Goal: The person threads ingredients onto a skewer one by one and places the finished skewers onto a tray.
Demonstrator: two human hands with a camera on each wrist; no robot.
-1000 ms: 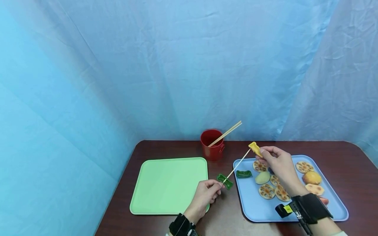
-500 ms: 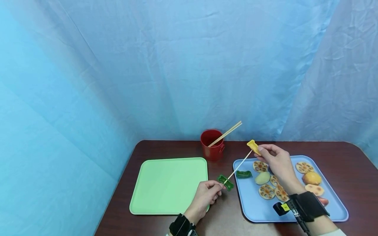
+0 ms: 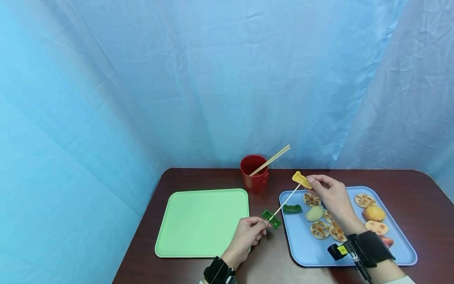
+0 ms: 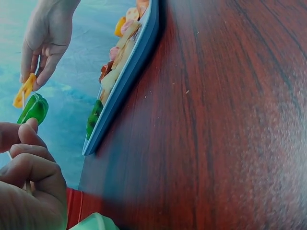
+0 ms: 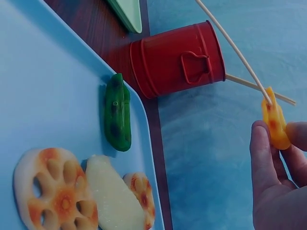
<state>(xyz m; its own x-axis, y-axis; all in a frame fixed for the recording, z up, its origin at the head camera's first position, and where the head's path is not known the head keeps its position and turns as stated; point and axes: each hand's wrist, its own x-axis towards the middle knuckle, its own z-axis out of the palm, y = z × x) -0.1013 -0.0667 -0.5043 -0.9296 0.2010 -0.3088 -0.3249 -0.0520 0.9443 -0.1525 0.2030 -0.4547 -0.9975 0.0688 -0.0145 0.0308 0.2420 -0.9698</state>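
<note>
My left hand (image 3: 248, 234) pinches a thin wooden skewer (image 3: 288, 197) close to a green pepper piece (image 3: 271, 219) threaded on it. The skewer slants up to the right. At its far end, my right hand (image 3: 331, 195) pinches a yellow pepper piece (image 3: 300, 178) between thumb and fingers. In the right wrist view the skewer tip meets the yellow pepper piece (image 5: 274, 122); how deep it goes in cannot be told. The left wrist view shows the green pepper piece (image 4: 34, 109) just beyond the left fingertips, with the yellow one close above it.
A blue tray (image 3: 305, 252) under the right arm bears lotus root slices (image 3: 320, 230), another green pepper piece (image 3: 292, 209), a pale green slice (image 3: 315, 213) and other pieces. To the left lies a green tray (image 3: 202, 225). Behind stands a red bucket (image 3: 254, 179) with skewers (image 3: 271, 159).
My right hand has shifted slightly left with the yellow pepper piece, bringing it onto the skewer's tip. The left hand has barely moved.
</note>
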